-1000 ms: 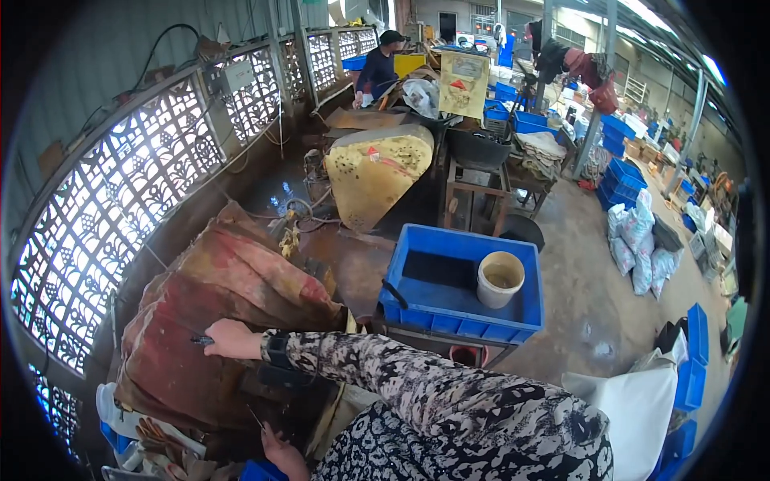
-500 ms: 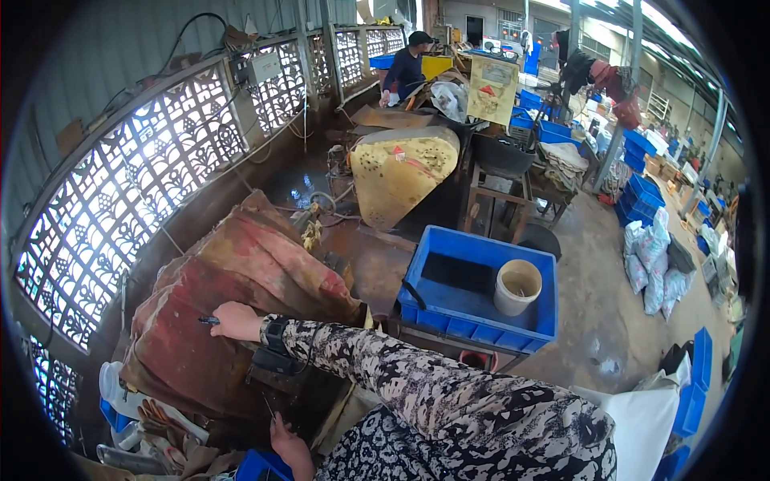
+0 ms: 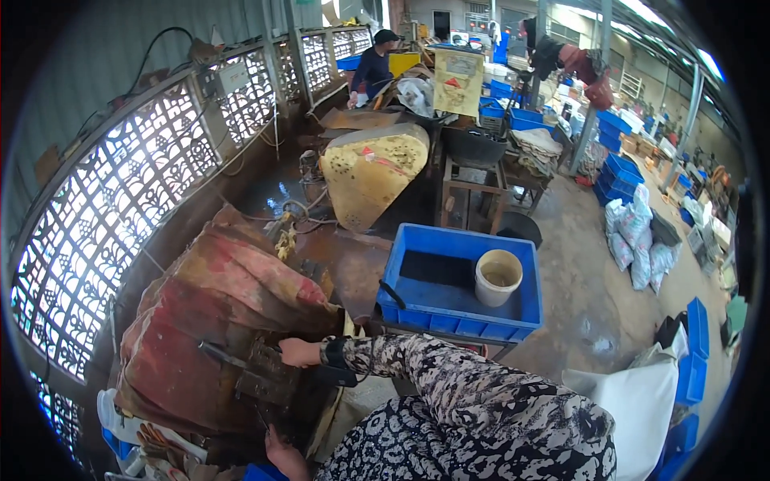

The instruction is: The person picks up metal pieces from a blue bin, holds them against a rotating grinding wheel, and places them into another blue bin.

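A red, stained cloth (image 3: 188,321) drapes over a bulky form at the left. In front of it is a dark, grimy metal block (image 3: 273,373), and a grey metal bar (image 3: 220,353) points from it toward the cloth. My right hand (image 3: 300,353) is at the block's upper right side, its fingers partly hidden against the dark metal. Lower down, my left hand (image 3: 285,455) has its fingers closed on a thin metal piece (image 3: 263,417), which reaches up toward the block's underside. The kind of that piece is too small to make out.
A blue crate (image 3: 461,317) holding a cream bucket (image 3: 497,276) stands right of my right arm. Brown gloves (image 3: 156,441) lie at the lower left. Beyond are a yellow machine guard (image 3: 375,176), a person (image 3: 373,68) and filled bags (image 3: 638,240).
My right hand has left the red cloth's front and moved right and down to the metal block. The grey bar now shows apart from it. My left hand stays low with the thin piece.
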### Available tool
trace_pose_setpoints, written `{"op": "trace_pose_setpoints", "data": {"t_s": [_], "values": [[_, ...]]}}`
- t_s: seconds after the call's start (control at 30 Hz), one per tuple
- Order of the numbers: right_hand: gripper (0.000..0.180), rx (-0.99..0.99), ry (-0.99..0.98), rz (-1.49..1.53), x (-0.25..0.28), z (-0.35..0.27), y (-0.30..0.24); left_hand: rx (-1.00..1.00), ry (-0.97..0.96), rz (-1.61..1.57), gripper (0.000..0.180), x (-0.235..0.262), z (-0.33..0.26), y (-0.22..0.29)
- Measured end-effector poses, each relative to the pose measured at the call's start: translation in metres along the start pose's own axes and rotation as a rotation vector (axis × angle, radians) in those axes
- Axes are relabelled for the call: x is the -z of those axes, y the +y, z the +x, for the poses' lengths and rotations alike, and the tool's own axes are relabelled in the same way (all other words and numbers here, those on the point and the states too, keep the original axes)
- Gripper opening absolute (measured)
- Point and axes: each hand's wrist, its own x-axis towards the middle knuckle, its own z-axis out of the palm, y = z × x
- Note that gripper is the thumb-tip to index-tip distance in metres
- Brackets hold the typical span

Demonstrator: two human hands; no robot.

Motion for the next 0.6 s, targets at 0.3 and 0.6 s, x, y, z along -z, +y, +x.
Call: {"op": "trace_pose_setpoints", "data": {"t_s": [0.3,0.6], "values": [[0.017,-0.208,-0.139,0.224,-0.015,-0.056,0.026,-0.049,-0.007,-0.055,0.044,-0.005,0.000,-0.009],[0.023,-0.180,-0.162,0.185,0.007,-0.076,-0.004,-0.079,0.039,-0.062,0.048,-0.005,-0.001,-0.021]]}}
